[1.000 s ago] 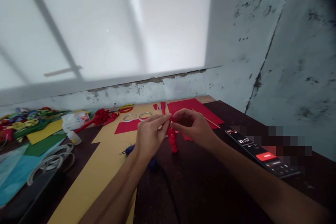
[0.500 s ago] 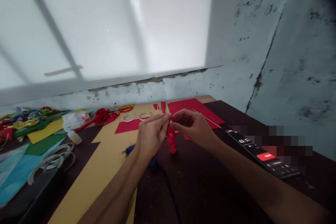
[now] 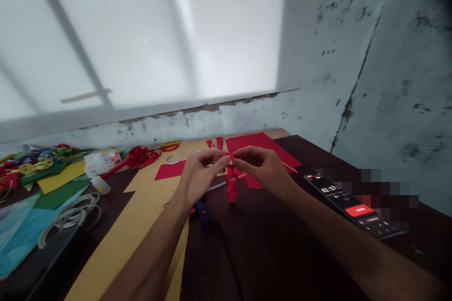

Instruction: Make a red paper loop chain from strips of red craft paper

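Both hands have risen slightly since a moment ago. The left hand [image 3: 197,174] and right hand [image 3: 263,167] pinch the top of a crumpled red paper strip [image 3: 231,187], which hangs above the dark wooden table [image 3: 282,254]. Right of it, a black phone [image 3: 353,207] reads "02:57".

Both forearms rise from the bottom of the frame and converge just below its centre. The left hand [image 3: 198,175] has its back to the camera, fingers curled, thumb and forefinger pinched together. The right hand [image 3: 263,167] mirrors it, fingertips pinched and nearly meeting those of the left.
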{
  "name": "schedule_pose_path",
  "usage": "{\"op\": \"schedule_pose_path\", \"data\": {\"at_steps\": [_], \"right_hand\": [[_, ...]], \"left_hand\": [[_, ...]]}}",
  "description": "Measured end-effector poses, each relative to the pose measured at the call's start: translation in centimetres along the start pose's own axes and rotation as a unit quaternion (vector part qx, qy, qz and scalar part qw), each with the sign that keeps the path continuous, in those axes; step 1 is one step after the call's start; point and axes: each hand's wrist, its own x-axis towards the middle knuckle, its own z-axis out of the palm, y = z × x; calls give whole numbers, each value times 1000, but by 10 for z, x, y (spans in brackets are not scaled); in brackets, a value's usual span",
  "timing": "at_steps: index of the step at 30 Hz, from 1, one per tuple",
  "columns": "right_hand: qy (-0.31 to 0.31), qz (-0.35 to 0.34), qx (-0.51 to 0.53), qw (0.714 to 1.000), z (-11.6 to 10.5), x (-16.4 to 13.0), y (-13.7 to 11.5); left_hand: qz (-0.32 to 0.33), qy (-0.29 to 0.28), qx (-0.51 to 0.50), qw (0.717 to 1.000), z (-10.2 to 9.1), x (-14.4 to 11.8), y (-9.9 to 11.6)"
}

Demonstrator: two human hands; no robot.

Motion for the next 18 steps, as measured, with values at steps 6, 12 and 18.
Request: {"op": "schedule_pose_path", "data": {"at_steps": [6,12,18], "right_hand": [[-108,63,-26,992,-7,1,12],[-232,121,-88,961,-3,-4,32],[-224,145,-175,948,-18,3,32]], "left_hand": [[-54,40,-119,991,-3,4,-1],[-56,70,-171,981,-7,10,-9],[-66,84,-210,972,-12,12,-13]]}}
